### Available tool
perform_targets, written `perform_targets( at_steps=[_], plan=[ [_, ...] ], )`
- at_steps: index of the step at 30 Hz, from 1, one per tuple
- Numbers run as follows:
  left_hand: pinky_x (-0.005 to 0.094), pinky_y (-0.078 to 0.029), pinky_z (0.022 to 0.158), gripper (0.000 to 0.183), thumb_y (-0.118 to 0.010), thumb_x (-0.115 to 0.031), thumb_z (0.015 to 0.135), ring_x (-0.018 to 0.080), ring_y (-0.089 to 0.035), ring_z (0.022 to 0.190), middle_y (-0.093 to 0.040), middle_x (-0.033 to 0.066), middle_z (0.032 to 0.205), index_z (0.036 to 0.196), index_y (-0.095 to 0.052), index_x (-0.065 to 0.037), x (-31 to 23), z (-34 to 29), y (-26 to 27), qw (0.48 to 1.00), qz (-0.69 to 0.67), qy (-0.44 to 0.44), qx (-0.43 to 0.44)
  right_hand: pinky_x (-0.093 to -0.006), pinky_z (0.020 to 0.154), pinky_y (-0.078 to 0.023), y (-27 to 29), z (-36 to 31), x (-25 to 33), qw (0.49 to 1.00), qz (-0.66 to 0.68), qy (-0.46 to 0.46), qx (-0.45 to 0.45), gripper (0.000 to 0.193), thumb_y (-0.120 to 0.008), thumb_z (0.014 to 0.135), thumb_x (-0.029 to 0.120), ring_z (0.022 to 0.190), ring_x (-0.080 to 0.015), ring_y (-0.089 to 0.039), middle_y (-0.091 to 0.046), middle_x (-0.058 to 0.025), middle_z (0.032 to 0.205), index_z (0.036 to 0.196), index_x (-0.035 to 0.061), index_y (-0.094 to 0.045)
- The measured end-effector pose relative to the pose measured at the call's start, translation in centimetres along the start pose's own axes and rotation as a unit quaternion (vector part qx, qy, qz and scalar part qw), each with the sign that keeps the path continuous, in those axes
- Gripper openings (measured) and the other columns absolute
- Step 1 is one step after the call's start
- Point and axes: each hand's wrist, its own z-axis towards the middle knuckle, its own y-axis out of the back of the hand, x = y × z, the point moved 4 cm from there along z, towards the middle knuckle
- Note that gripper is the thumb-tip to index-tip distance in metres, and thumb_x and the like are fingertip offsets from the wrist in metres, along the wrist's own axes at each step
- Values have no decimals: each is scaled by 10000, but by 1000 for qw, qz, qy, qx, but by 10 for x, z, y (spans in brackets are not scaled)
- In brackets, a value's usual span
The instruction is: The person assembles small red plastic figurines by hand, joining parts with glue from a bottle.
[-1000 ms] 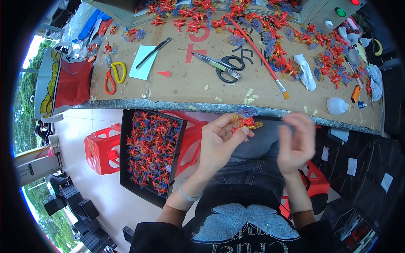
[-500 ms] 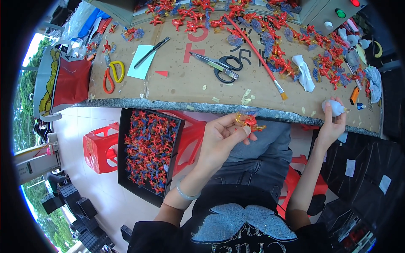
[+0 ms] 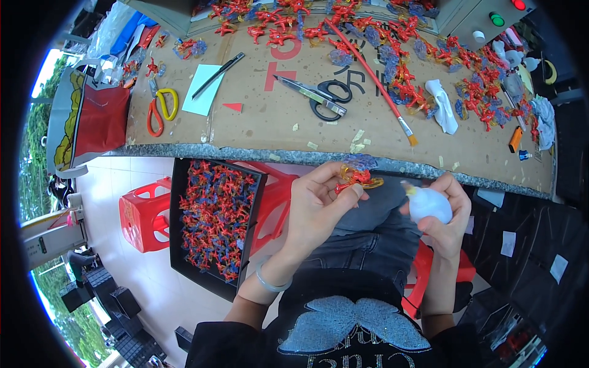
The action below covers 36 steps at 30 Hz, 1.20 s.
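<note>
Between the fingers and thumb of my left hand (image 3: 320, 199) is a small red plastic figure (image 3: 354, 176) with blue and yellow see-through parts, held just off the table's front edge. My right hand (image 3: 451, 211) is wrapped round a white squeeze bottle (image 3: 428, 205). The bottle's narrow yellowish tip points left, toward the figure, with a gap between them. Both hands are above my lap. Many like figures (image 3: 402, 76) lie strewn along the back and right of the cardboard-covered table (image 3: 245, 126).
A black tray (image 3: 176, 245) full of figures rests below the table, beside a red stool (image 3: 144, 214). On the table lie black-handled scissors (image 3: 331, 101), a red-handled brush (image 3: 374, 80), red-and-yellow scissors (image 3: 162, 110), a black pen (image 3: 218, 75) on pale paper, and a crumpled white tissue (image 3: 442, 107).
My right hand has lifted the white bottle off the table's right front and brought it left and nearer to me, beside the figure. My left hand has barely moved.
</note>
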Motion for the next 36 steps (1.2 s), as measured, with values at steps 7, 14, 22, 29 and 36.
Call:
perform_targets(
  at_steps=[7, 14, 22, 29, 36],
  plan=[
    [234, -483, 739, 238, -571, 83, 802, 134, -608, 840, -567, 96, 961, 1038, -573, 110, -5, -5, 2, 1000, 2, -28, -1, -280, 698, -514, -2, 0, 3, 997, 42, 40, -48, 343, -760, 661, 137, 742, -153, -645, -662, -132, 837, 894, -48, -589],
    [252, -482, 786, 257, -577, 107, 773, 138, -603, 849, -543, 87, 931, 1027, -558, 141, -4, -8, 4, 999, 4, -50, -12, -244, 675, -503, -15, -7, 28, 982, -125, 110, -90, 317, -739, 646, 71, 738, -141, -642, -665, -110, 831, 914, -60, -630],
    [248, -473, 809, 275, -592, 110, 763, 119, -586, 866, -541, 79, 928, 1035, -560, 137, -4, -8, 3, 998, 18, -53, -4, -225, 647, -494, -16, -9, 27, 973, -157, 148, -79, 330, -772, 645, 77, 726, -123, -638, -670, -100, 812, 916, -57, -640],
    [241, -467, 810, 288, -609, 106, 765, 106, -570, 866, -538, 72, 942, 1048, -561, 132, -1, -7, 2, 997, 35, -65, -1, -218, 630, -493, -16, -9, 28, 965, -196, 156, -78, 354, -790, 638, 91, 701, -127, -645, -676, -104, 788, 924, -52, -639],
    [239, -469, 804, 288, -610, 109, 767, 104, -570, 876, -535, 73, 948, 1048, -553, 137, -1, -7, 2, 998, 31, -49, -5, -239, 594, -502, -23, -10, 35, 943, -250, 206, -72, 353, -806, 620, 102, 657, -156, -658, -672, -124, 745, 895, -46, -640]
  ],
)
